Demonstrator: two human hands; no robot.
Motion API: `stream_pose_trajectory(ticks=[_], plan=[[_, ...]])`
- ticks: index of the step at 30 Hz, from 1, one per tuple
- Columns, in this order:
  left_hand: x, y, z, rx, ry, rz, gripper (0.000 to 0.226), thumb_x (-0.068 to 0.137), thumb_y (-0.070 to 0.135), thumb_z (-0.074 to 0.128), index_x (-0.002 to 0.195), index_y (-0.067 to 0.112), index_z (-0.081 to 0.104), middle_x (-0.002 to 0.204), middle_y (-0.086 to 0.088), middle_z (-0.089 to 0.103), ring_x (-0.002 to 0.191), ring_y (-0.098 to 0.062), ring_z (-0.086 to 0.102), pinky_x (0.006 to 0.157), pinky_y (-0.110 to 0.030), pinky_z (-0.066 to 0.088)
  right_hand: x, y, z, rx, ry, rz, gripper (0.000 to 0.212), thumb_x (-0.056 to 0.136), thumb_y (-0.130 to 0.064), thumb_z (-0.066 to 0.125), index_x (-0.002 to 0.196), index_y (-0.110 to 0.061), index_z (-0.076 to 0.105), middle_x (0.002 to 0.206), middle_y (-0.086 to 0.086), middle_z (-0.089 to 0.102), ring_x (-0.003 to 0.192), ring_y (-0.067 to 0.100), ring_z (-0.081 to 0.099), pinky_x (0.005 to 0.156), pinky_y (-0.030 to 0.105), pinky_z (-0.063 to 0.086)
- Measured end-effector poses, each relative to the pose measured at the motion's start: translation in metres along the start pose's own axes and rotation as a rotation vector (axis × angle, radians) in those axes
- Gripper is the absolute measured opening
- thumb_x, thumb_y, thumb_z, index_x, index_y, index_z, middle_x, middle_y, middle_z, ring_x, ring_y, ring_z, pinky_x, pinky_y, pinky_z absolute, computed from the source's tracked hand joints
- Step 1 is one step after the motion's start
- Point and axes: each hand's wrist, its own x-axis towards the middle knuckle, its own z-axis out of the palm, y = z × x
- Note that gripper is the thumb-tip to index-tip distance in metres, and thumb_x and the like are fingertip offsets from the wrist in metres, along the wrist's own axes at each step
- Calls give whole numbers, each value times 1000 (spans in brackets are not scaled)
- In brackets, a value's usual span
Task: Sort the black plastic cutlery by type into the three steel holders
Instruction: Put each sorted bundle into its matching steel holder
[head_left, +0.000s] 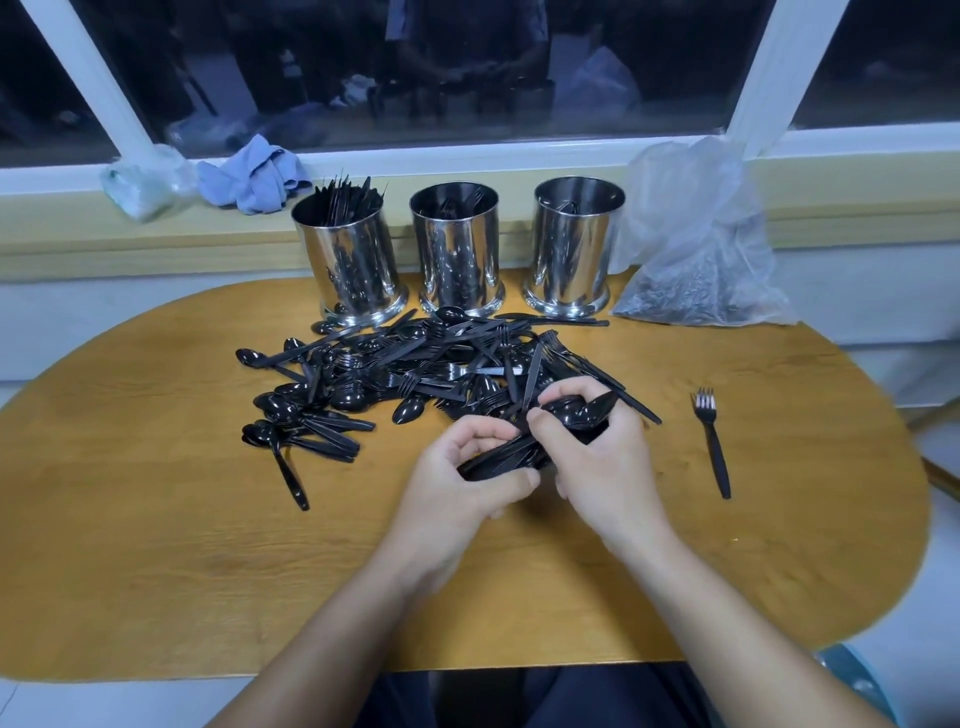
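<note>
My left hand (462, 483) and right hand (597, 457) curl round a bundle of black plastic spoons (524, 447) above the oval wooden table (156, 545). Three cylindrical steel holders (457, 249) are partly filled; a large mixed heap of black cutlery (395, 374) remains, plus one stray black fork (712, 441).

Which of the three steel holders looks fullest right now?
The leftmost shiny steel holder: black cutlery tips stick up above its rim, unlike the other two.
</note>
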Motion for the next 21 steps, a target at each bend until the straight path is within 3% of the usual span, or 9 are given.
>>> stream_pose_trajectory(ticks=[2,5,10,13,18,21], plan=[[1,2,12,-139,11,-15,23,95,14,83,115,8,75,92,-11,72,75,-22,61,56,-28,45,1,-1,-3,105,3,31,12,95,-19,79,102,-24,71,82,13,73,59,35,65,53,44,50],[6,3,23,-8,61,36,23,114,31,64,105,14,77,81,-15,70,72,-24,61,51,-31,42,5,-1,-6,243,-43,65,24,93,-8,82,112,-18,70,95,18,76,59,51,67,57,44,52],[18,0,35,162,164,100,37,116,29,57,85,13,70,74,-22,65,57,-22,56,55,-30,39,11,3,-4,307,57,108,30,89,-12,87,114,-22,74,93,19,76,63,32,62,55,41,52],[28,-1,43,158,178,120,34,113,19,56,83,15,71,67,-15,66,56,-23,56,57,-29,38,21,1,-8,297,118,122,23,88,-10,86,107,-17,74,82,16,74,56,29,58,51,38,46],[52,16,54,121,104,119,32,113,18,56,90,16,78,62,-19,62,55,-25,52,51,-31,38,51,-17,-27,164,86,48,21,89,-1,79,100,-14,69,67,8,60,49,25,50,48,31,41],[72,33,66,101,51,142,39,115,22,52,84,10,72,64,-28,56,57,-26,47,49,-31,33,78,-39,-41,87,14,-54,20,89,1,78,100,-15,71,66,7,57,49,25,47,49,32,41]])
